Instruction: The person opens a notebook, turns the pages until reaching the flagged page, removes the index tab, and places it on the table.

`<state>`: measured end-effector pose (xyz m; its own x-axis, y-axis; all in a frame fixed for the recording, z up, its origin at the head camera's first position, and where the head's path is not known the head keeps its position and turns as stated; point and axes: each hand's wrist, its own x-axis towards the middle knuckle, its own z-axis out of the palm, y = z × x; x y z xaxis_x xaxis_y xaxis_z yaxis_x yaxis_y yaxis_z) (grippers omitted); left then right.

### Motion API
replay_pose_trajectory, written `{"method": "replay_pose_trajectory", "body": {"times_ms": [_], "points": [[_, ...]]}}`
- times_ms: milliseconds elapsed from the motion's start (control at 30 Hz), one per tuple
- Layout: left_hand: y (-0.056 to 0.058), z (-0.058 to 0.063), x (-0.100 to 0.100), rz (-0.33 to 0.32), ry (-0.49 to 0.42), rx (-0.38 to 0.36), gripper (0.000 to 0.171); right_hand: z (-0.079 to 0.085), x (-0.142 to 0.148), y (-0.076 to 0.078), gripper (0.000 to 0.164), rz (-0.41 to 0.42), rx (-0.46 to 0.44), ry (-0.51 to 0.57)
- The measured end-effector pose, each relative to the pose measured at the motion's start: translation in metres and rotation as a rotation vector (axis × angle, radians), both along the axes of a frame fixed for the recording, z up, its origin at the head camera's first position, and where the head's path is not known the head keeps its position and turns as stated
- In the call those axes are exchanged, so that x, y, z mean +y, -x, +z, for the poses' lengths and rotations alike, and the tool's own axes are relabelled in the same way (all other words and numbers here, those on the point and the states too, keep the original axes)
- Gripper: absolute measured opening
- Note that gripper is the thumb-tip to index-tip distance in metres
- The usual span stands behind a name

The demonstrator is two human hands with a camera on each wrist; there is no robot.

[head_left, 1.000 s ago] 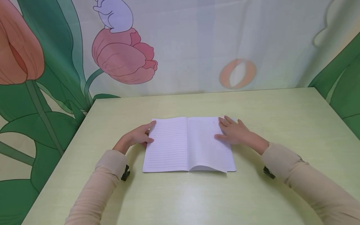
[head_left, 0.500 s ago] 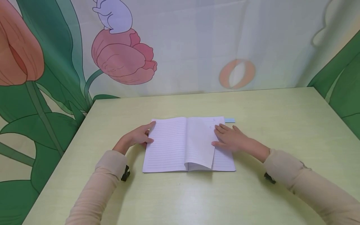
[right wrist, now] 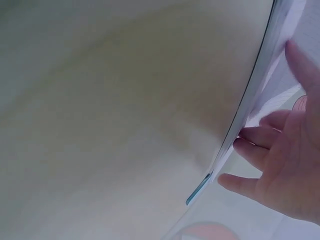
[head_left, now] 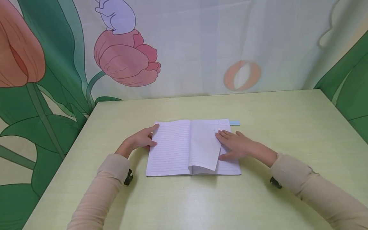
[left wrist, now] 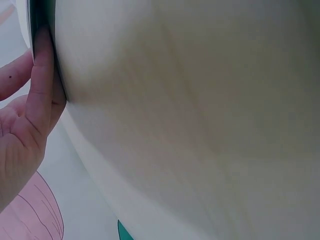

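An open notebook [head_left: 171,151] with lined white pages lies on the table. My left hand [head_left: 141,138] grips its left edge; in the left wrist view, fingers [left wrist: 42,85] reach in under the dark cover edge. On the right half, one leaf [head_left: 203,145] is lifted and bowed, its lower edge curling above the pages beneath. My right hand [head_left: 237,145] lies along the free edge of that leaf, fingers extended, fingertips right at it. From behind the notebook's top right corner a light blue strip [head_left: 235,123] sticks out; the right wrist view shows the strip [right wrist: 198,190] beyond the fingers.
The pale wooden table [head_left: 184,204] extends around the notebook on every side. Behind it hangs a cloth [head_left: 187,48] printed with tulips, leaves and a rabbit. Beige sleeves with black wrist straps cover both forearms.
My right hand has slid left and down from the top right corner, uncovering the blue strip. The leaf's free edge has shifted left and its lower edge has lifted. My left hand stays put.
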<state>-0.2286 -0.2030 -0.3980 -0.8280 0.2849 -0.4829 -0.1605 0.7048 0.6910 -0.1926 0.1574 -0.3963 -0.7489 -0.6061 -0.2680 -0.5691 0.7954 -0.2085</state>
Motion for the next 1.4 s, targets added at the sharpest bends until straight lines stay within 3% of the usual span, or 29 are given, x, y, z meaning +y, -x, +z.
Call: {"method": "replay_pose_trajectory", "body": {"times_ms": [167, 300, 433, 500, 733, 867, 1000, 1200, 1400], "points": [[0.0, 0.001, 0.001, -0.005, 0.004, 0.002, 0.08, 0.003, -0.001, 0.003, 0.062, -0.053, 0.089, 0.097], [0.0, 0.002, 0.001, -0.011, -0.003, -0.002, 0.08, 0.006, -0.001, 0.007, 0.073, -0.186, 0.129, 0.269], [0.0, 0.002, -0.001, -0.019, -0.008, -0.006, 0.08, 0.011, -0.006, 0.009, 0.081, -0.283, 0.054, 0.487], [0.001, 0.002, -0.002, -0.023, -0.014, -0.01, 0.079, 0.013, -0.013, 0.008, 0.077, -0.255, 0.019, 0.546], [0.001, 0.002, -0.007, -0.027, -0.102, -0.044, 0.068, 0.008, -0.039, -0.002, 0.054, -0.027, 0.002, 0.619], [0.0, 0.003, -0.008, -0.023, -0.145, -0.072, 0.061, 0.006, -0.054, -0.008, 0.056, 0.058, -0.082, 0.577], [0.0, 0.005, -0.008, 0.006, -0.171, -0.084, 0.058, 0.007, -0.066, -0.016, 0.061, 0.142, -0.153, 0.452], [-0.002, 0.009, -0.007, 0.05, -0.199, -0.1, 0.066, 0.01, -0.074, -0.025, 0.055, 0.21, -0.174, 0.2], [-0.002, 0.007, -0.008, 0.044, -0.169, -0.094, 0.066, 0.009, -0.076, -0.027, 0.056, 0.237, -0.143, 0.097]]}}
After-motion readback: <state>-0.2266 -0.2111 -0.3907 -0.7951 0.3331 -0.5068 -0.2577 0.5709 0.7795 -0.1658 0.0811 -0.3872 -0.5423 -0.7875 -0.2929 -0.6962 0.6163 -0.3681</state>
